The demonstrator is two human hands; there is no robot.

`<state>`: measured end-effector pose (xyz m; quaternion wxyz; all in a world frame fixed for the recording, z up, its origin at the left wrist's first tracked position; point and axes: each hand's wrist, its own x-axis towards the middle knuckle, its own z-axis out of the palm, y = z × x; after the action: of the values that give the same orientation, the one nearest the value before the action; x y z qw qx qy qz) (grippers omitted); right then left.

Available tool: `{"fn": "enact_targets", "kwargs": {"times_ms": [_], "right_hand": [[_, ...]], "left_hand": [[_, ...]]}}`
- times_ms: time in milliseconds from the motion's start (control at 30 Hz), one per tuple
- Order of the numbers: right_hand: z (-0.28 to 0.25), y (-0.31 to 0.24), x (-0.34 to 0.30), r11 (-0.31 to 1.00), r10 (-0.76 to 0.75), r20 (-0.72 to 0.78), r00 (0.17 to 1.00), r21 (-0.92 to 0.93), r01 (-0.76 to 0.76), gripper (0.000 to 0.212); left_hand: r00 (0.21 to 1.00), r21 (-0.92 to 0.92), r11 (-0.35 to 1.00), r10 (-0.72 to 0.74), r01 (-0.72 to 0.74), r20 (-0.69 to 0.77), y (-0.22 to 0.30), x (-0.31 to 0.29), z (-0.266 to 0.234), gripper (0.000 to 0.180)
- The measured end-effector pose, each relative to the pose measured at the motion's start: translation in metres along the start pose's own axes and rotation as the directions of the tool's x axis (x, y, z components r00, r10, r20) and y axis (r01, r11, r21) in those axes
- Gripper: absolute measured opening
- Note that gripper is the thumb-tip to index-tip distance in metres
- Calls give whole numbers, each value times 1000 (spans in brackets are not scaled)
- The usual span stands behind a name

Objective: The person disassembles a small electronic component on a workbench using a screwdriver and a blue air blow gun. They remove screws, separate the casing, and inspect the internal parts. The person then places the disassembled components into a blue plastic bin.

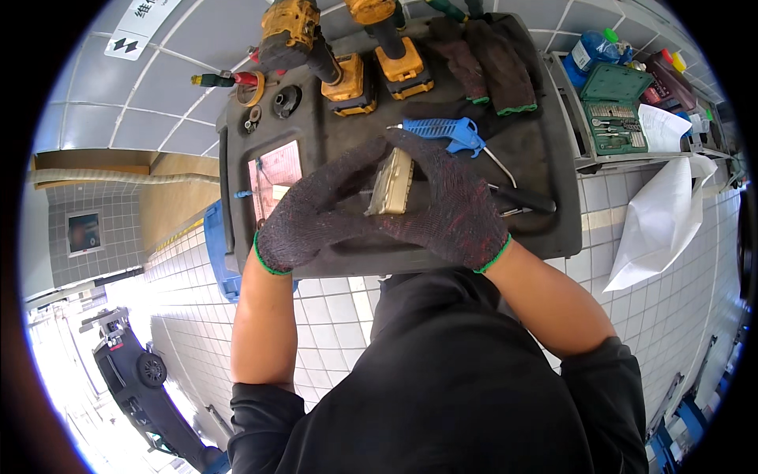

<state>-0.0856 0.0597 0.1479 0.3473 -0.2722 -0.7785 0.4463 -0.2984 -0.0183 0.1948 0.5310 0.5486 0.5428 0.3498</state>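
Both my hands wear dark knitted gloves with green cuffs. Between them, above the black cart top [339, 253], they hold a small cream-coloured ribbed block [393, 183] with a greyish, shiny side. My left hand [312, 207] closes in from the left, its fingers reaching up to the block's far end. From the right, my right hand [454, 201] curves round it, fingertips meeting the left ones at the top. The gloves partly cover the block, so its exact kind cannot be made out. Just beyond my right fingers lies a blue air blow gun [446, 133] with a thin metal nozzle.
Two yellow cordless power tools [347, 83] [399, 67] stand at the back. Spare gloves [497, 67] lie back right, a black-handled tool [525, 197] near the right edge. Pink paper [276, 170] lies left. An open green socket set [616, 118] sits on a side cart.
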Motion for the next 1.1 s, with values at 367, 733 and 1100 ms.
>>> {"fn": "enact_targets", "kwargs": {"times_ms": [367,733,1100], "right_hand": [[44,-13,-21,997,16,-44,999,-69,-19,94],[68,-8,-39,993,97,-89,991,-63,-103,92],[78,-1,-51,988,21,-110,994,-151,-38,90]], "left_hand": [[963,515,821,148,-246,224,-18,-11,-4,82],[994,151,983,-110,104,28,-67,-30,16,65],[992,158,987,-29,9,120,-99,-42,15,43]]}}
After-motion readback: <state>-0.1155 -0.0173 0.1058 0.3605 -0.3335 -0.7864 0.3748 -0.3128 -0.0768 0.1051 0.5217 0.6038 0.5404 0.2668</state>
